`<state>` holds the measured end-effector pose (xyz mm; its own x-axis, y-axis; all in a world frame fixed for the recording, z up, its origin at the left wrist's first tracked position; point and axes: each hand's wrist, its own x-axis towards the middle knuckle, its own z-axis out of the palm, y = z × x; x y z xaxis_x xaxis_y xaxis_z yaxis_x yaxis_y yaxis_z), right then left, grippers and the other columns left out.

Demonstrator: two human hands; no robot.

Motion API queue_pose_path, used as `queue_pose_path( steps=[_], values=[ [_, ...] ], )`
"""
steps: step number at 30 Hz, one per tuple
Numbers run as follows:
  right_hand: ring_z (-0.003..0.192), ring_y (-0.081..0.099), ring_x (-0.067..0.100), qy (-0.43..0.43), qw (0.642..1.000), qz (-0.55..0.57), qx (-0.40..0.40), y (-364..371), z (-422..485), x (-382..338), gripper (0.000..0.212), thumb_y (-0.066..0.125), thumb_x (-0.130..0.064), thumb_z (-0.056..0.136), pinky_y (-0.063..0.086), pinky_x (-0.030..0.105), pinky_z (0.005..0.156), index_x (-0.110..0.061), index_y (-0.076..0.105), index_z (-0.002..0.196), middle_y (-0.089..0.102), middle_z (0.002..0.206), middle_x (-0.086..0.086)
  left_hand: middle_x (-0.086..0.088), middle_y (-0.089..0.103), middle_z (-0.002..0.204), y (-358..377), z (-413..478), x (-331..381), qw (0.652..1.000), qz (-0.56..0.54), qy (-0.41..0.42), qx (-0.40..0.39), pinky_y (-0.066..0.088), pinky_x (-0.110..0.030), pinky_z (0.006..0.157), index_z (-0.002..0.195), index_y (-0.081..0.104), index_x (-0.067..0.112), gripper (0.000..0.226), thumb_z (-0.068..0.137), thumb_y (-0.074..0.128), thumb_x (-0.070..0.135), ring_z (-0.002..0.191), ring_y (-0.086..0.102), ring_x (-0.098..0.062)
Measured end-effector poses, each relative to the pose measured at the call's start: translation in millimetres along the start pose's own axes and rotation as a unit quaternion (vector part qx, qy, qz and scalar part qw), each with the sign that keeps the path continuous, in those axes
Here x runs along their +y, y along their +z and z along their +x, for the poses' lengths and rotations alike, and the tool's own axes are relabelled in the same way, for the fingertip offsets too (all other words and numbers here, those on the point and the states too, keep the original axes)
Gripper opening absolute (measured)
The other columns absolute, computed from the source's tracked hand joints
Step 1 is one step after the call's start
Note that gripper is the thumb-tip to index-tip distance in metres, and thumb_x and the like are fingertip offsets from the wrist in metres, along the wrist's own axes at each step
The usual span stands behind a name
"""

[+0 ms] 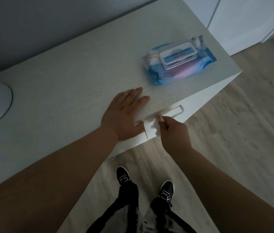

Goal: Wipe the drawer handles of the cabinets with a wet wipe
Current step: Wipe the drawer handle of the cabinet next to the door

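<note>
**Wipe pinched at the drawer handle**

The right hand (175, 132) has its fingers curled in a tight grip, pinching a crumpled white wet wipe (157, 129). The wipe sticks out of the grip, toward the left hand. It looks to touch the near end of the drawer handle (178, 110). The rest of the handle runs away from the grip, up and to the right, along the drawer front.

The left hand (124, 115) grips nothing. It lies flat with straight fingers on the cabinet top (65, 81), just beside the grip and a little above it.

A blue pack of wipes (180, 63) lies on the cabinet top, well beyond the grip, with its lid closed. Two dark shoes (123, 175) stand on the floor (233, 148) below the grip.
</note>
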<state>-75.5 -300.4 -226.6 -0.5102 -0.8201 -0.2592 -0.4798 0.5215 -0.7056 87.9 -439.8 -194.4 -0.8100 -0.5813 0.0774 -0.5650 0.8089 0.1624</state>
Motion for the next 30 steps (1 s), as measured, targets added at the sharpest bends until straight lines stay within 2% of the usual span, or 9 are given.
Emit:
queue_pose_path(
  steps=[4, 6, 9, 13, 16, 18, 23, 27, 30],
  values=[
    [0.068, 0.065, 0.005, 0.016, 0.997, 0.071, 0.012, -6, 1, -1, 0.025, 0.05, -0.036, 0.105, 0.057, 0.033, 0.069, -0.026, 0.072, 0.098, 0.072, 0.073, -0.011, -0.006, 0.033, 0.167, 0, 0, 1, 1.0, 0.004, -0.005, -0.002, 0.03, -0.051, 0.121, 0.154, 0.047, 0.024, 0.082, 0.078, 0.057, 0.05, 0.147, 0.038, -0.033],
    [0.069, 0.066, 0.004, 0.003, 0.998, 0.069, 0.012, -3, -2, -1, 0.025, 0.049, -0.034, 0.106, 0.057, 0.03, 0.07, -0.025, 0.072, 0.102, 0.074, 0.075, -0.011, -0.006, 0.034, 0.167, 0, -1, 1, 1.0, 0.005, -0.003, 0.001, 0.03, -0.051, 0.121, 0.154, 0.048, 0.024, 0.081, 0.079, 0.058, 0.049, 0.147, 0.039, -0.033],
    [0.065, 0.063, 0.007, 0.007, 0.999, 0.048, 0.014, 2, 0, -3, 0.023, 0.05, -0.03, 0.106, 0.053, 0.028, 0.063, -0.023, 0.07, 0.096, 0.071, 0.073, -0.008, -0.007, 0.033, 0.167, -1, 1, 1, 1.0, 0.007, -0.003, -0.009, 0.029, -0.051, 0.121, 0.155, 0.047, 0.023, 0.081, 0.079, 0.057, 0.049, 0.148, 0.038, -0.033],
    [0.066, 0.063, 0.003, 0.049, 0.992, 0.118, 0.022, -2, 3, -1, 0.025, 0.053, -0.035, 0.105, 0.047, 0.021, 0.062, -0.029, 0.066, 0.085, 0.068, 0.07, -0.012, -0.009, 0.035, 0.166, 1, 1, 1, 1.0, 0.005, 0.009, 0.008, 0.032, -0.053, 0.119, 0.153, 0.049, 0.02, 0.08, 0.079, 0.061, 0.046, 0.147, 0.041, -0.035],
    [0.059, 0.059, 0.003, 0.034, 0.996, 0.076, 0.021, 4, 1, -6, 0.034, 0.05, -0.034, 0.106, 0.038, 0.013, 0.054, -0.03, 0.057, 0.073, 0.062, 0.06, -0.012, -0.009, 0.035, 0.166, 0, 2, 1, 1.0, 0.006, 0.006, 0.004, 0.031, -0.052, 0.12, 0.153, 0.049, 0.02, 0.08, 0.079, 0.061, 0.046, 0.147, 0.04, -0.035],
    [0.053, 0.052, 0.006, 0.037, 0.998, 0.056, 0.021, 2, 2, -11, 0.042, 0.05, -0.032, 0.106, 0.032, 0.018, 0.052, -0.029, 0.049, 0.064, 0.055, 0.056, -0.01, -0.009, 0.035, 0.166, -1, 2, 1, 1.0, 0.005, 0.002, 0.0, 0.031, -0.052, 0.12, 0.154, 0.049, 0.021, 0.08, 0.079, 0.061, 0.046, 0.147, 0.04, -0.034],
    [0.06, 0.061, 0.013, 0.072, 0.988, 0.132, 0.019, -2, 6, -1, 0.042, 0.051, -0.044, 0.104, 0.049, 0.029, 0.06, -0.018, 0.065, 0.074, 0.066, 0.063, -0.002, -0.008, 0.035, 0.166, 1, 1, 1, 1.0, 0.006, 0.004, 0.01, 0.032, -0.052, 0.12, 0.154, 0.049, 0.021, 0.08, 0.078, 0.062, 0.043, 0.147, 0.04, -0.034],
    [0.061, 0.06, 0.022, 0.067, 0.99, 0.119, 0.019, 9, 3, -6, 0.043, 0.05, -0.041, 0.105, 0.049, 0.034, 0.06, -0.014, 0.064, 0.074, 0.062, 0.061, 0.004, -0.007, 0.035, 0.166, 3, 2, 0, 1.0, 0.012, 0.002, 0.005, 0.031, -0.052, 0.12, 0.154, 0.048, 0.022, 0.079, 0.079, 0.063, 0.045, 0.147, 0.04, -0.034],
    [0.061, 0.062, 0.011, 0.046, 0.994, 0.102, 0.01, 0, 8, 3, 0.037, 0.051, -0.042, 0.105, 0.051, 0.028, 0.06, -0.02, 0.07, 0.082, 0.067, 0.064, -0.004, -0.006, 0.032, 0.168, 5, 1, -2, 1.0, 0.02, 0.003, -0.005, 0.031, -0.052, 0.12, 0.155, 0.046, 0.024, 0.079, 0.082, 0.063, 0.047, 0.149, 0.038, -0.033]
  ],
)
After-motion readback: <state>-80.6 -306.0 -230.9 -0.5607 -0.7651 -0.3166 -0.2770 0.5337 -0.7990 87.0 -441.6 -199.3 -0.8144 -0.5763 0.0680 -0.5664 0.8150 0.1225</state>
